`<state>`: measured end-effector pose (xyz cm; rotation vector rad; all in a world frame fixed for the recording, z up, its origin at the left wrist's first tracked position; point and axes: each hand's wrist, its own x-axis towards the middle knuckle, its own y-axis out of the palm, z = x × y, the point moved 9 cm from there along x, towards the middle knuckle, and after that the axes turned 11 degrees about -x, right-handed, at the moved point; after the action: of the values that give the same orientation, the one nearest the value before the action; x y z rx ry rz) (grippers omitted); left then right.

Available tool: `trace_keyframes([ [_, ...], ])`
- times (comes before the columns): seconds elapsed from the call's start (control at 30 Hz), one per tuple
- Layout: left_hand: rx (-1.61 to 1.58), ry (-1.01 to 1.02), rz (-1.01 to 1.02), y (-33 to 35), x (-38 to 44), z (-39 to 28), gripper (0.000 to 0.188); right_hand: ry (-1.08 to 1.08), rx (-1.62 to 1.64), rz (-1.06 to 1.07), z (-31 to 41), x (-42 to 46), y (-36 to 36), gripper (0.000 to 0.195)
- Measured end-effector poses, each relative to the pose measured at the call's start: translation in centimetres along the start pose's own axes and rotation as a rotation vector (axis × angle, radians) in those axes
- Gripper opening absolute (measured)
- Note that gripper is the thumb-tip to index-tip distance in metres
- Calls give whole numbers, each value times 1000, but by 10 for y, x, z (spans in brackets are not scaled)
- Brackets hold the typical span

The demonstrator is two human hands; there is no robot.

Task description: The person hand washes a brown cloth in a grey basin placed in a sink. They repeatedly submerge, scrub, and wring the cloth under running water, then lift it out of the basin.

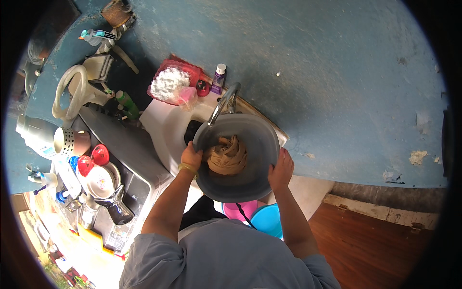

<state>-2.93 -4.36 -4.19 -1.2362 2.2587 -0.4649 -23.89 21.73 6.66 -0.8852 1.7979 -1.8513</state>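
Both my hands hold a grey plastic basin (252, 188) over a white sink (162, 119). My left hand (191, 157) grips its left rim, with a yellowish bangle on the wrist. On the opposite rim rests my right hand (281, 169), fingers along the outside. A twisted tan cloth (228, 157) lies inside the basin, and it looks wet. The chrome faucet (225, 103) arches over the basin's far edge. Something black (192, 130) shows in the sink bowl, partly hidden by the basin.
A red tray (155, 81) of white powder and a purple tube (218, 79) sit behind the sink. At left, a washing machine (122, 133) bears dishes (100, 182) and bottles. Below the basin are a pink tub (240, 210) and a blue tub (267, 220). A blue wall (343, 90) stands ahead.
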Motion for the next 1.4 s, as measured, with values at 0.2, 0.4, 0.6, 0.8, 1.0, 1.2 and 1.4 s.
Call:
trace_keyframes([
  [0.2,-10,12,-18,3,1,9,56,-475,355,93,114,11,-48,86],
  [0.4,-37,14,-16,2,1,7,55,-541,290,194,166,21,-5,84],
  [0.6,-105,4,-23,1,-1,6,48,-381,475,296,158,60,24,64],
  [0.8,-170,-4,-9,0,-1,4,43,-138,614,240,108,68,14,52],
  [1.0,-129,-52,30,2,1,6,44,-182,610,76,95,71,-79,42],
  [1.2,-113,-50,11,-1,-1,3,44,-318,664,-162,98,71,-177,29],
  [1.4,-101,-52,6,1,0,6,42,-429,619,-285,109,64,-191,27],
])
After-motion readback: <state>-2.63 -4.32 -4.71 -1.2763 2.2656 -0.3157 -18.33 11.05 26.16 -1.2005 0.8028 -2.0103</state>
